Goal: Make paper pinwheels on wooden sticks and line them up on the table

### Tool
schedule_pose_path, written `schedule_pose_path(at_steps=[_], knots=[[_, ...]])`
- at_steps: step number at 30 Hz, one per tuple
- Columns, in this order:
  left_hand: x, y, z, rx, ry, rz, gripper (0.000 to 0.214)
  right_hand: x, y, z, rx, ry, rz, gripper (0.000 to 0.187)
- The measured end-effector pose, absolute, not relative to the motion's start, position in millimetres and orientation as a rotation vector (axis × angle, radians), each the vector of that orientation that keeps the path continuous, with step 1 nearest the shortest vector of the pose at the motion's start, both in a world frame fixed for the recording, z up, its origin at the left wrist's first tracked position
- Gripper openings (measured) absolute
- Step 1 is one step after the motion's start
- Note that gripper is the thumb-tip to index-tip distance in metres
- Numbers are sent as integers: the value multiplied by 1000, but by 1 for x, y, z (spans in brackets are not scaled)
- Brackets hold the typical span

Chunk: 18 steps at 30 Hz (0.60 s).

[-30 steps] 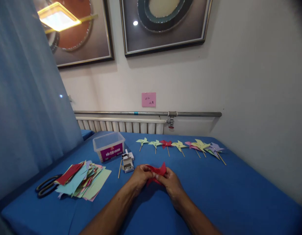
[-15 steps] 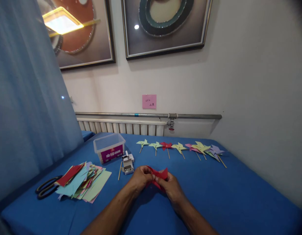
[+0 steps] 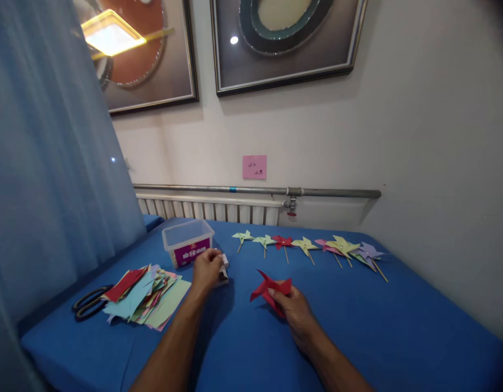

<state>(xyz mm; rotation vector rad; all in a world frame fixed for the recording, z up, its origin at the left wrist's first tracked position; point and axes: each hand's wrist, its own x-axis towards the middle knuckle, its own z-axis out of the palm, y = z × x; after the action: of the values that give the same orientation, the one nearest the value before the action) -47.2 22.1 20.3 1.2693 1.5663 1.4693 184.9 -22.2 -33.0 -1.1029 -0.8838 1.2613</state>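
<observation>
My right hand [image 3: 296, 307] grips a red paper pinwheel [image 3: 271, 293], its thumb pressed at the middle where the points fold in; no stick shows on it. My left hand [image 3: 208, 269] is over a small white box [image 3: 224, 261] beside the plastic tub, fingers curled and pinched together. Whatever sits between those fingertips is hidden or too small to make out. The hand covers most of the box.
Behind my hands lies a row of several finished pinwheels on sticks, including a yellow one [image 3: 304, 246]. To the left are a clear plastic tub [image 3: 188, 234], a pile of coloured paper [image 3: 167, 305] and black-handled scissors [image 3: 90, 302]. A radiator [image 3: 210, 211] runs along the wall.
My left hand has let go of the red pinwheel and moved left to the small white box. My right hand keeps hold of the pinwheel, whose blades now show spread out.
</observation>
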Motion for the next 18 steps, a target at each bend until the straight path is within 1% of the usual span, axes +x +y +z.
schedule_pose_path(at_steps=[2,5,7,9,13,18], knots=[[-76,28,23,1388,1859,1473,4,186,-23,-33,-1098,-896,1249,40],[-102,30,19,1508,2107,1195,5,188,-25,-31,-1075,-925,1254,37],[-106,30,13,1579,2165,924,5,189,-26,-29,-1083,-926,1253,36],[-104,30,7,1627,2183,732,5,190,-25,-30,-1084,-918,1255,36],[-98,29,5,1676,2220,564,4,189,-19,-37,-1082,-902,1264,41],[-92,25,14,1735,2347,279,22,189,-9,-51,-1141,-914,1189,51]])
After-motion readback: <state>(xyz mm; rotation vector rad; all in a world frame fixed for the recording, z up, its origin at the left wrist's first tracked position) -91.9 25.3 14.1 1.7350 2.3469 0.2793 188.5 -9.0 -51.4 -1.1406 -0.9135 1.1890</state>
